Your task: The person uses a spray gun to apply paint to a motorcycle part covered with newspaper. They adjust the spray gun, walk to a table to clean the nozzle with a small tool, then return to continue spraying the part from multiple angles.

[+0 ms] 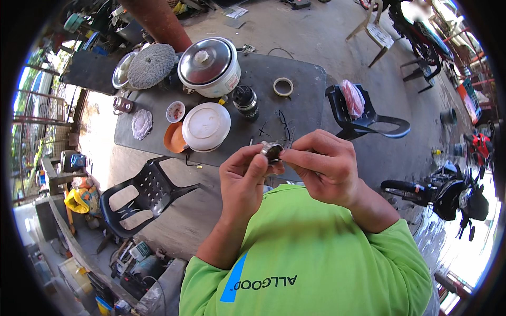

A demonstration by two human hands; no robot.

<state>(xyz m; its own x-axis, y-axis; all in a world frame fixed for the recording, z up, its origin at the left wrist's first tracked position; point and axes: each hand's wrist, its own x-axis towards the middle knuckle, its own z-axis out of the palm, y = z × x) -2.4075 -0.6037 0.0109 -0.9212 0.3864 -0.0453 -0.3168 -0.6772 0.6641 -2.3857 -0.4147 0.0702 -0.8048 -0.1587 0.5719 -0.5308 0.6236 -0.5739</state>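
silver metal shows in the head view: a small round piece [272, 151], dark-centred, held before the green shirt [327, 253], above the near edge of the grey table [305, 79]. the left hand [243, 174] pinches it between thumb and fingers; the right hand's [329, 166] bent fingers meet its other side, but whether they grip anything i cannot tell. beyond are eyeglasses [285, 126], a tape roll [283, 95] and an upright black flask [246, 102].
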